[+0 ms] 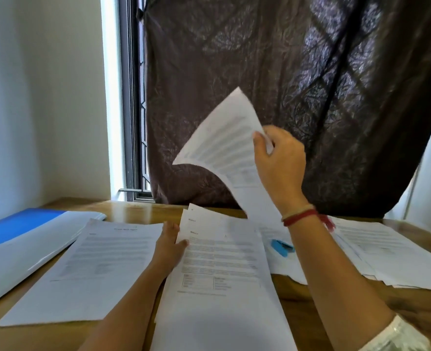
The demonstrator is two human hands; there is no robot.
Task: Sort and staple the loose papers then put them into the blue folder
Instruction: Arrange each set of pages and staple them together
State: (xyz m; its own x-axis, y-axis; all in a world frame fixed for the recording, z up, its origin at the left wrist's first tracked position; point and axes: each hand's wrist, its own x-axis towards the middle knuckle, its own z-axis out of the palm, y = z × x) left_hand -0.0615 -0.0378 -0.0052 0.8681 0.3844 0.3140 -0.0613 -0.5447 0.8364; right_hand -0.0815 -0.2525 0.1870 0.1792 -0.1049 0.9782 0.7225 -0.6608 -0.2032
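holding one loose sheet up above the table, my right grip pinches it at its right edge, thumb on the near face and fingers curled behind. the sheet bows and hangs down to the left of my wrist, its printed side toward me and its lower end dropping behind the papers below. a red bracelet sits on that wrist.

my left grip is low at the left edge of the middle stack. the thumb lies on top of the top page. the fingers run along the edge, and i cannot tell whether they are tucked under it. the upper pages of this stack are fanned a little at the far end.

just left of that grip lies another printed stack, flat and angled. beyond it, at the far left of the table, the blue folder lies open with a white sheet over its near side, well apart from my right grip and nearer my left one.

a blue stapler lies on the papers between the middle stack and my right forearm, below the raised grip. more loose papers spread out on the right side of the table. a dark curtain hangs behind the table.
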